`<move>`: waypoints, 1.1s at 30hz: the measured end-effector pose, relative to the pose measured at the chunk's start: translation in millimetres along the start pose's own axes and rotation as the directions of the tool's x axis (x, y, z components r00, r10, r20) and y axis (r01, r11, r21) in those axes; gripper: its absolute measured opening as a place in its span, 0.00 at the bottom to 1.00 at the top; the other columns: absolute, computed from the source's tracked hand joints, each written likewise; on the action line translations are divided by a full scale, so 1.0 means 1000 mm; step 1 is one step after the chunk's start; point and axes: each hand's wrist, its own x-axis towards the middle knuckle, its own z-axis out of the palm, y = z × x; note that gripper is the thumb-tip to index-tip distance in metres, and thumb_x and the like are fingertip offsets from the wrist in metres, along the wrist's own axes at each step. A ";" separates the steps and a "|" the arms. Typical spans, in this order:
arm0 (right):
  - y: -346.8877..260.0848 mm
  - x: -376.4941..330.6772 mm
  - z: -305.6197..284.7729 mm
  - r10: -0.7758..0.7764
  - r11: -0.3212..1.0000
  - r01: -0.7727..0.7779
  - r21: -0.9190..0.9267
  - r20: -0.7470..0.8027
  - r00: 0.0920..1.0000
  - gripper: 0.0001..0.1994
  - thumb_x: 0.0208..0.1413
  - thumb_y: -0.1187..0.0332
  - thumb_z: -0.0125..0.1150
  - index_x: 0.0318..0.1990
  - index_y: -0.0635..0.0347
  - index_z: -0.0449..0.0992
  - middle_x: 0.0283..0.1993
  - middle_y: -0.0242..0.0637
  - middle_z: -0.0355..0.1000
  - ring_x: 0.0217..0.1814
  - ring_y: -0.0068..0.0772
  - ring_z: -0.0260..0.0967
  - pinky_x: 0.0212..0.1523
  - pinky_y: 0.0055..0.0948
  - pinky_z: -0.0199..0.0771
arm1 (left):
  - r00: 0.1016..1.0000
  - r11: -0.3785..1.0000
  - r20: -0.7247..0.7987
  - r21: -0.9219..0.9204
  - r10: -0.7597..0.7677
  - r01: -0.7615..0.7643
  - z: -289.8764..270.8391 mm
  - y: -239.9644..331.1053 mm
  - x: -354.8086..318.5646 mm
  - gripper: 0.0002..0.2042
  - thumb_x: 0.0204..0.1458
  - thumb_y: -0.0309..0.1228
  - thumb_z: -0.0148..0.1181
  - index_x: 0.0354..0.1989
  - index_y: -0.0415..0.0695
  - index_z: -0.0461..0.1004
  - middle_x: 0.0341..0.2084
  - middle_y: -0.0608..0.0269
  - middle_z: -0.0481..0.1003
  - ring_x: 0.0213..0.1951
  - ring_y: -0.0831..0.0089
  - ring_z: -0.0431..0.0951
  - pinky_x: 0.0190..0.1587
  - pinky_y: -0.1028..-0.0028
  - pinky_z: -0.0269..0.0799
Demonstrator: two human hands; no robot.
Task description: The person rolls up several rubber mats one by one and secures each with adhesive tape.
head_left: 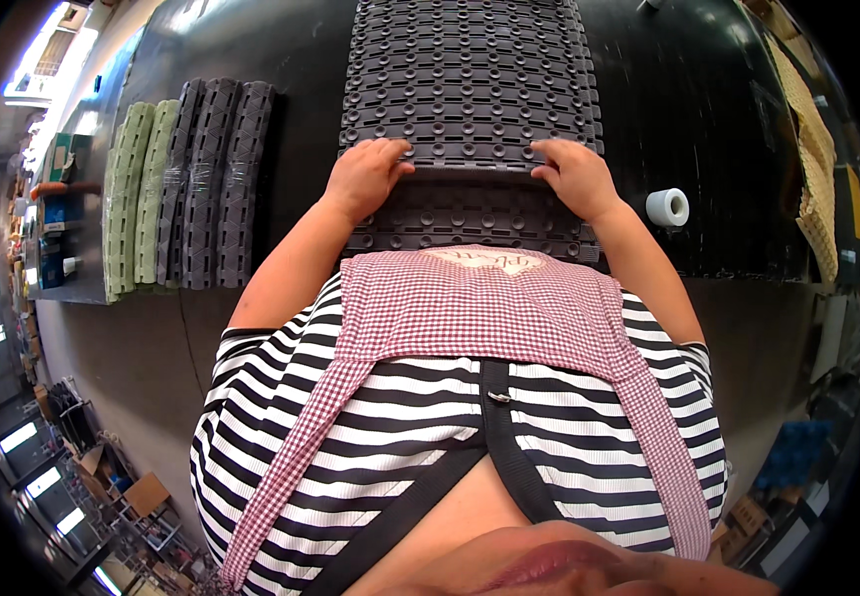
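Note:
A dark grey mat (465, 94) with rows of round suction cups lies lengthwise before me on the black table. Its near part is lifted or folded into a raised edge across its width. My left hand (370, 179) grips the left side of that edge, fingers over the top and thumb curled toward it. On the right side my right hand (577, 179) pinches the same edge in a matching way. Between the edge and my red-checked apron, a lower stretch of cupped mat (469, 211) shows. The undersides of both grips are hidden.
To the left, pale green rolled mats (132, 199) stand side by side with dark grey rolled mats (194, 184), some with clear wrap. A white tape roll (668, 208) sits on the black table (688, 119) at right. A yellow textured sheet (809, 169) hangs along the right edge.

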 end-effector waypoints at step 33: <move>0.031 0.099 0.051 -0.120 0.939 0.011 -0.344 -0.299 0.947 0.33 0.57 0.51 0.68 0.68 0.52 0.68 0.73 0.38 0.63 0.78 0.40 0.54 0.79 0.47 0.42 | 0.982 0.988 -0.161 0.105 -0.095 0.113 0.058 -0.054 0.185 0.11 0.58 0.43 0.65 0.38 0.49 0.81 0.44 0.61 0.80 0.44 0.59 0.81 0.44 0.63 0.78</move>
